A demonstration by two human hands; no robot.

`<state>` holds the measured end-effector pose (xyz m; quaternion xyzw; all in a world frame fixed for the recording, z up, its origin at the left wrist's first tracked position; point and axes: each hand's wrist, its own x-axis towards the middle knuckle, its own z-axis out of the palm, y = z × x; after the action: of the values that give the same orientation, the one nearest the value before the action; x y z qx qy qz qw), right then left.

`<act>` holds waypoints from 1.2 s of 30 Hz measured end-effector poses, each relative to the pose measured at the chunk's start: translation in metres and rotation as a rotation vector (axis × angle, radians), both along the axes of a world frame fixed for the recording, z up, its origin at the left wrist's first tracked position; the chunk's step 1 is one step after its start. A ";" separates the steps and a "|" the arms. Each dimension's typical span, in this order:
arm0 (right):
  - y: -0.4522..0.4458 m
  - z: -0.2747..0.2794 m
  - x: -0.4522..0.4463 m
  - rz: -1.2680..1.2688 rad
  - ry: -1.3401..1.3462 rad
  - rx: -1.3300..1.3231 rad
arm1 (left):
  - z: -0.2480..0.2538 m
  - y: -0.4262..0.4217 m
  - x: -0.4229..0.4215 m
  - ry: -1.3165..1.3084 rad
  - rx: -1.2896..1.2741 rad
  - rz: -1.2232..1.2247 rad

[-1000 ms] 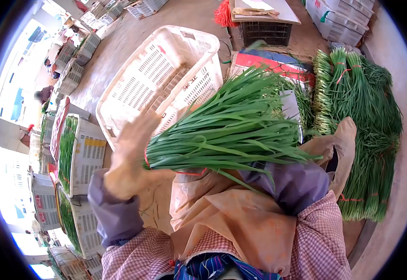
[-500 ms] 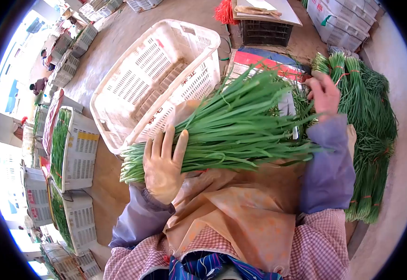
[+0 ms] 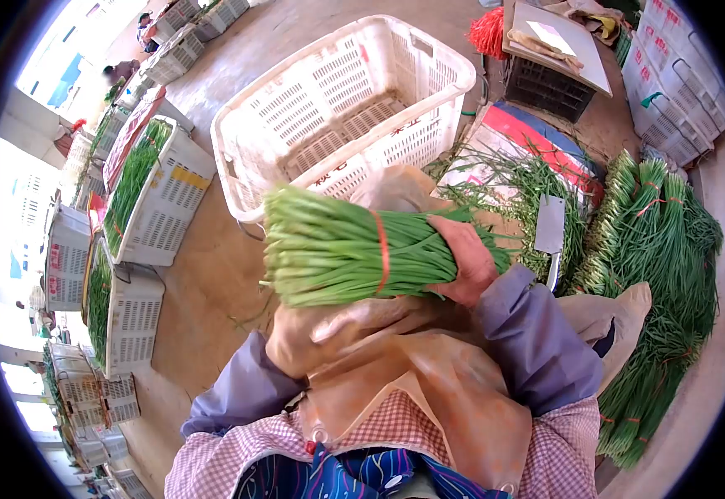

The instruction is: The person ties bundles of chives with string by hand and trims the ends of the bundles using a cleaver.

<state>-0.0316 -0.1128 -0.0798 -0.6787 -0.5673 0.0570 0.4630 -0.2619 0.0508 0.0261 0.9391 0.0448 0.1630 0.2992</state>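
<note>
A thick bundle of garlic chives (image 3: 329, 249), tied with an orange-red band (image 3: 382, 254), lies crosswise above my apron, its pale stem ends to the left and slightly blurred. My right hand (image 3: 466, 262) is wrapped round the leafy part, right of the band. My left hand (image 3: 292, 343), in a pale glove, seems to be low under the bundle's left part; its fingers are hidden, so its grip cannot be made out. A cleaver (image 3: 549, 226) with a metal handle lies on loose leaves to the right of the bundle.
An upright white plastic crate (image 3: 238, 179) stands just beyond the bundle. Tied chive bundles (image 3: 662, 233) are piled along the right wall. Loose trimmings (image 3: 512, 179) cover a sack in front. A board on a black crate (image 3: 549, 87) stands farther back, and filled crates (image 3: 163, 212) line the left.
The chives were loose and spread out; now a band is round them. My right hand has come from the right side onto the leaves. My left hand has dropped lower. The view has shifted.
</note>
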 end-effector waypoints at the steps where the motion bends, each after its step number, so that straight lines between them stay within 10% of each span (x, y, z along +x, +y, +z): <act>1: -0.001 -0.009 0.001 -0.012 0.075 0.009 | -0.027 0.015 -0.007 0.019 0.012 0.116; 10: -0.008 -0.026 -0.023 0.046 1.177 0.099 | -0.057 0.017 0.106 -0.075 -0.381 -0.031; 16: -0.008 -0.025 -0.028 -0.044 1.131 0.205 | -0.014 -0.021 0.151 -0.108 -1.113 -0.057; 21: -0.041 0.031 0.031 -0.158 0.228 -0.621 | -0.022 -0.011 0.184 -0.121 -1.103 -0.108; 22: -0.050 0.017 0.049 -0.119 0.198 -0.453 | -0.022 -0.008 0.190 -0.102 -1.092 -0.136; 26: -0.050 0.033 0.073 -0.247 0.644 0.225 | -0.004 -0.011 0.221 -0.021 -1.063 -0.285; 28: -0.034 -0.014 0.091 -0.274 0.405 0.239 | -0.005 -0.013 0.245 0.049 -1.037 -0.363; 32: 0.012 -0.080 0.067 -0.067 1.144 0.357 | -0.014 0.003 0.305 0.152 -0.888 -0.449; 36: 0.042 -0.124 0.041 -0.074 1.121 0.178 | -0.050 0.012 0.358 0.531 -0.491 -0.518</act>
<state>0.0094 -0.0712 -0.2033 -0.5224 -0.2134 0.3440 0.7505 0.0960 0.0624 -0.0234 0.8298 -0.0793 -0.1796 0.5223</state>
